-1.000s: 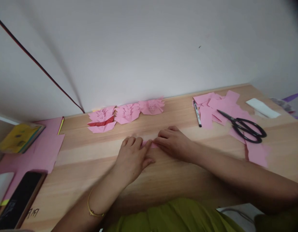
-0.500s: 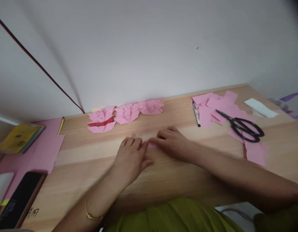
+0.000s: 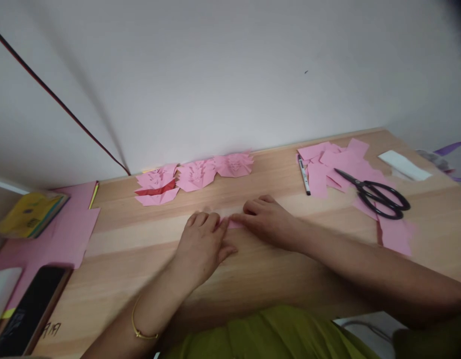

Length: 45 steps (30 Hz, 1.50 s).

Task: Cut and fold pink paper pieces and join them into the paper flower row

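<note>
A small piece of pink paper (image 3: 236, 223) lies on the wooden table, mostly covered by my fingers. My left hand (image 3: 205, 244) presses on its left part, the fingers bent close together and the thumb lying apart on the wood. From the other side my right hand (image 3: 270, 219) is closed, with its thumb on the paper close to the left fingers. How the paper is folded under the hands cannot be made out. Behind them, along the wall, stand several folded pink paper pieces (image 3: 196, 175), and a red strip (image 3: 155, 189) shows among those at the left.
Black-handled scissors (image 3: 385, 197) rest on loose pink paper sheets (image 3: 343, 159) at the right, beside a marker pen (image 3: 304, 174) and a white strip (image 3: 404, 165). At the left are larger pink sheets (image 3: 75, 234), a yellow packet (image 3: 30, 214), a dark box (image 3: 34, 304) and a yellow pencil (image 3: 94, 194).
Both hands keep nearly the same place on the pink paper. The view has shifted very slightly; nothing else visibly differs.
</note>
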{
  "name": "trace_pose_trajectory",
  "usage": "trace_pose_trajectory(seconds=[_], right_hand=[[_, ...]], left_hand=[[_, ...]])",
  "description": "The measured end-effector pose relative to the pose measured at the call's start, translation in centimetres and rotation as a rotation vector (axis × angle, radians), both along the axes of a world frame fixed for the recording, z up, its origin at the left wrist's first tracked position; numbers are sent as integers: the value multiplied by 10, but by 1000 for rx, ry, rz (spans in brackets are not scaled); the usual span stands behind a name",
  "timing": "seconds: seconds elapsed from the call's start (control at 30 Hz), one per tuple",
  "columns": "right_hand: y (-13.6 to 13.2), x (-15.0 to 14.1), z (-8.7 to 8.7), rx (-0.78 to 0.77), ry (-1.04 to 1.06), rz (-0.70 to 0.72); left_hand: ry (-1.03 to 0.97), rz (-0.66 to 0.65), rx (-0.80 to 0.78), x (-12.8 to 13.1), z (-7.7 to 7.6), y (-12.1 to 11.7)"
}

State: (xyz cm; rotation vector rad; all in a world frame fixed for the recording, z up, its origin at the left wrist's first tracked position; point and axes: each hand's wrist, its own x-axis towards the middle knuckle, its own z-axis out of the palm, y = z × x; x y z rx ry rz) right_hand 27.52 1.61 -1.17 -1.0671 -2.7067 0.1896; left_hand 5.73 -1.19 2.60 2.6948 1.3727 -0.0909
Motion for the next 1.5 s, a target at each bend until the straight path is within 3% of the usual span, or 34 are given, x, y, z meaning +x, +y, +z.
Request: trace_pose_trajectory(seconds=[0.57,0.8,0.97,1.23,1.5], right_hand=[[1,2,1,5,-5,32],[1,1,-1,-19,8,-18],[0,2,1,5,-4,33],[4,1,0,-34,49,-33],[3,3,-2,-33,6,16]], left_hand=[[-13,0,6,-1,-2,1],[-21,-1,1,-1,-2,0],[-6,4,-3,-1,-2,0],[-21,1,-7,-2,-1,1],[-4,1,-4,-2,-2,1]])
